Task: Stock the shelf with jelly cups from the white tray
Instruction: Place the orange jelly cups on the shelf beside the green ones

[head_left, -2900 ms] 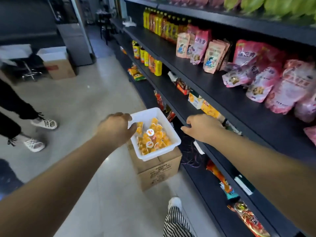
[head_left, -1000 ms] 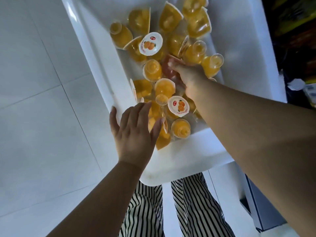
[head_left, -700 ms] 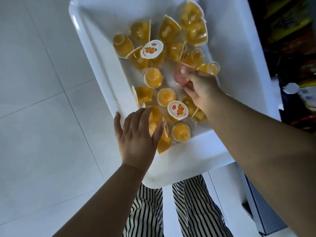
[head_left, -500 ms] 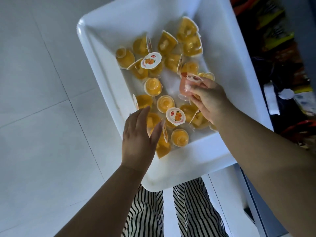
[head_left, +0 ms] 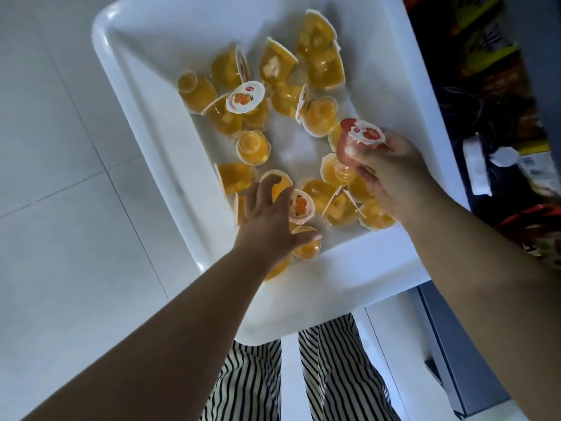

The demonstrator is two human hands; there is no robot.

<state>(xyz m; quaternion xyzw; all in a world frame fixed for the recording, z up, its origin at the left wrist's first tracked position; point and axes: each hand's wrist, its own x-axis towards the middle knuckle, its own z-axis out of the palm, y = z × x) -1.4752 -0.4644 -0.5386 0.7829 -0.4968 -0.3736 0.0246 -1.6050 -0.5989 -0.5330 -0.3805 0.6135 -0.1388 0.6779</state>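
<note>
The right hand (head_left: 391, 171) pinched one red jelly cup (head_left: 356, 141) above the white tray (head_left: 158, 141); the left hand (head_left: 270, 220) reached, fingers spread, among orange cups (head_left: 252, 147); stocking looked barely begun.

floor (head_left: 60, 208): pale tiles, under all | trousers (head_left: 334, 375): black-and-white stripes, bottom centre | packets (head_left: 485, 56): coloured, dim, far right | tag (head_left: 504, 155): round, white, right edge

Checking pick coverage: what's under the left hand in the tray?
The left hand reaches over orange jelly cups at the white tray's near end; one labelled lid peeks out beside it. How many cups the palm covers cannot be seen.
</note>
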